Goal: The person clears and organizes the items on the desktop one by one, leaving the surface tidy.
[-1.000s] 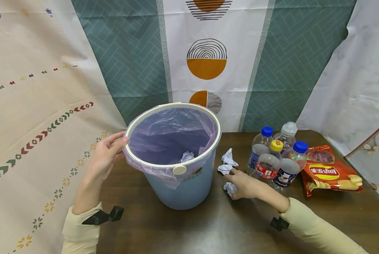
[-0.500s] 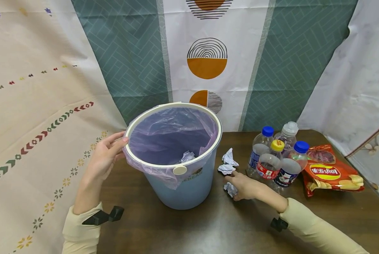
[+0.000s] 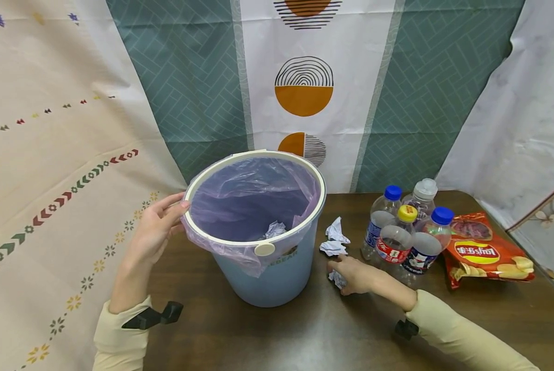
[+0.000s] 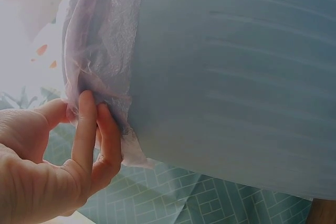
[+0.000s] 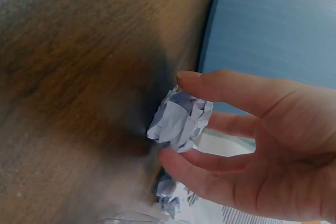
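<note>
My left hand (image 3: 156, 226) pinches the rim of a light blue trash can (image 3: 267, 283), with the thumb at the rim and the fingers on the outside. A thin purple bag (image 4: 113, 40) lines the can and folds over its edge. Inside it lies a crumpled paper ball (image 3: 275, 229). Just right of the can, my right hand (image 3: 357, 275) holds another crumpled paper ball (image 5: 181, 121) between thumb and fingers, low at the brown table (image 5: 79, 87). Beyond that hand lie two more paper pieces, one nearer (image 3: 333, 248) and one farther (image 3: 337, 230).
Several plastic bottles (image 3: 394, 242) stand close together right of the paper, near my right forearm. Beside them an orange-red Lay's chip bag (image 3: 485, 252) lies near the table's right edge. A patterned cloth (image 3: 202, 77) hangs behind the table.
My right hand has shifted slightly, its fingers coming down round the near paper ball and covering more of it. The left hand keeps its hold on the can's rim.
</note>
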`<state>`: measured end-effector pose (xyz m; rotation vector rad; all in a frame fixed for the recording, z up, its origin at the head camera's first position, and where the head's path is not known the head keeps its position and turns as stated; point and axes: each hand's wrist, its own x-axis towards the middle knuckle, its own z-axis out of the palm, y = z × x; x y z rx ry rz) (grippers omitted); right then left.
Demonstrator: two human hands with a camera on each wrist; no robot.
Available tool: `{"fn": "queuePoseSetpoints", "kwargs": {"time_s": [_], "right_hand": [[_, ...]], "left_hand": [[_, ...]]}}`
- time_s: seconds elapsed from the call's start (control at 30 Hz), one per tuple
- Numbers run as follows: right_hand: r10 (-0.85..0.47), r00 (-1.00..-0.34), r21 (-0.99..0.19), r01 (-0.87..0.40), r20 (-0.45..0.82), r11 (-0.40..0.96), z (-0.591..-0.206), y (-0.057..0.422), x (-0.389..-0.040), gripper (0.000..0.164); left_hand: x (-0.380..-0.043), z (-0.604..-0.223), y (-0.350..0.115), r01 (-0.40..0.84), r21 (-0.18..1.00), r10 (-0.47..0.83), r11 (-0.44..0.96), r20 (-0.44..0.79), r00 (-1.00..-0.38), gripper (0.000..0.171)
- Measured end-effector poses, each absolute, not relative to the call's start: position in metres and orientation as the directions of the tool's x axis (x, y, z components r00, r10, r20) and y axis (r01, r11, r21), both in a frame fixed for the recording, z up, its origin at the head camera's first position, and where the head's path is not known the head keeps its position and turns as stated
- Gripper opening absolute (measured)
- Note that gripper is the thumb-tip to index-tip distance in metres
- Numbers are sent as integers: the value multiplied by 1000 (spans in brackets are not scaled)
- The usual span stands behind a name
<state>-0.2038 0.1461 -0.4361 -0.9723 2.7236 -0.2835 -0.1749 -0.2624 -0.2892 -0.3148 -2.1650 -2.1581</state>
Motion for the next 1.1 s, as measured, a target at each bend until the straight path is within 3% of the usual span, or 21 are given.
{"fn": "queuePoseSetpoints", "kwargs": {"time_s": [0.37,0.67,1.1], "right_hand": [[-636,-750,-243,-592,-182,768,-435,146,-204,49],[-662,-740,-243,-625,-120,742,-423,148,-204,49],[-684,-725,-318,-630,-85,708,-391,156,-195,50]], "left_hand": [[-175,-288,-262,178,984,88,3,177,-980,62],[-175,-289,-262,197,980,74,-32,198,-977,59],[-174,-289,-260,184,983,53,-17,185,-981,60]]}}
